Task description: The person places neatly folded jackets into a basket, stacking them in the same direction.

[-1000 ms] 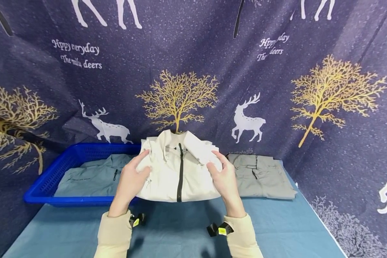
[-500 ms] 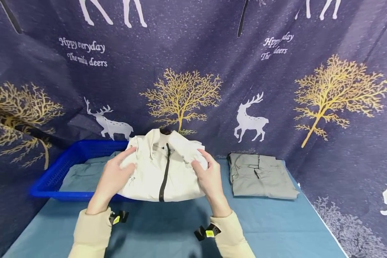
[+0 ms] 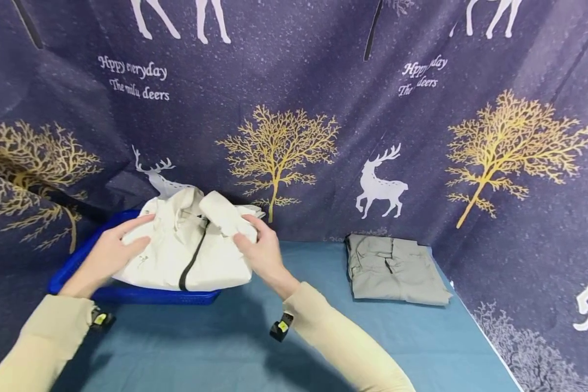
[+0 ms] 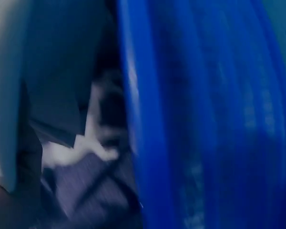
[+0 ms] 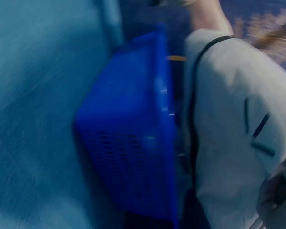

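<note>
A folded white jacket (image 3: 169, 256) with a black front zip hangs over the blue basket (image 3: 161, 296), both hands gripping it by opposite sides. At its left side, my left hand (image 3: 110, 253) pinches it with the thumb on top. My right hand (image 3: 264, 247) grips the other side near the rolled sleeve, the thumb also on top. In the right wrist view the jacket (image 5: 229, 133) is beside and above the basket's wall (image 5: 124, 129). The basket's ribbed side (image 4: 205, 119) fills much of the blurred left wrist view. The jacket hides the inside of the basket.
A folded grey garment (image 3: 397, 269) with a small black zip lies at the right on the blue-covered table (image 3: 215, 348). Behind the table hangs a dark cloth (image 3: 294, 65) printed with deer and golden trees.
Both hands have carried the white jacket leftward from the middle of the table to over the basket. It now covers the blue-green garment seen in the basket earlier.
</note>
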Tool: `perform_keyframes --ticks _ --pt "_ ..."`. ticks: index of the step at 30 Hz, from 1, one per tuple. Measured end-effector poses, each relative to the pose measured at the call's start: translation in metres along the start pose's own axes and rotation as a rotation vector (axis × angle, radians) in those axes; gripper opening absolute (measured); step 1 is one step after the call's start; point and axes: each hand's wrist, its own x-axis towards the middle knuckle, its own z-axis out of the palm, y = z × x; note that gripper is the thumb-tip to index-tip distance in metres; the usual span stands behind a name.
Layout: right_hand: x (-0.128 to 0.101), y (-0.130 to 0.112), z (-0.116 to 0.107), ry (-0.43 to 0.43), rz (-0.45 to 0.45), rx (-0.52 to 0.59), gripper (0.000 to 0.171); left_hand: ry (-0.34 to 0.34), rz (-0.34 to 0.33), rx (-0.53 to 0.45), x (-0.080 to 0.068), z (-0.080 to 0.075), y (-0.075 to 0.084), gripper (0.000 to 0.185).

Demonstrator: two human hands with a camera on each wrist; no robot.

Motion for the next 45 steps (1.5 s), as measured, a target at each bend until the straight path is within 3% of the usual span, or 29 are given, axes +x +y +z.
perform_keyframes --ticks 4,9,14,20,23,29,36,41,45 --pt "0.012 0.008 0.023 -0.021 0.024 -0.021 0.044 -0.109 -0.044 0.016 0.003 -0.023 -0.022 0.055" --pt "0.022 0.014 0.049 0.023 0.069 -0.032 0.044 -0.171 -0.130 -0.027 0.005 -0.039 -0.042 0.061" --pt "0.022 0.020 0.074 0.053 0.148 -0.054 0.043 -0.178 -0.173 -0.044 -0.002 -0.044 -0.068 0.063" --pt "0.018 0.031 0.096 0.070 0.220 -0.127 0.040 -0.145 -0.152 -0.005 -0.012 -0.039 -0.092 0.058" --pt "0.017 0.037 0.102 0.059 0.246 -0.173 0.040 -0.163 -0.153 0.022 -0.012 -0.043 -0.097 0.058" --pt "0.014 0.039 0.108 -0.007 0.307 -0.283 0.040 -0.264 -0.184 0.076 -0.010 -0.054 -0.103 0.062" --pt "0.016 0.034 0.109 -0.033 0.315 -0.385 0.041 -0.323 -0.174 0.114 -0.006 -0.051 -0.107 0.060" --pt "0.018 0.031 0.110 -0.110 0.313 -0.518 0.043 -0.314 -0.133 0.236 -0.008 -0.044 -0.112 0.052" --pt "0.018 0.031 0.111 -0.204 0.322 -0.651 0.043 -0.349 -0.137 0.342 -0.006 -0.037 -0.114 0.050"
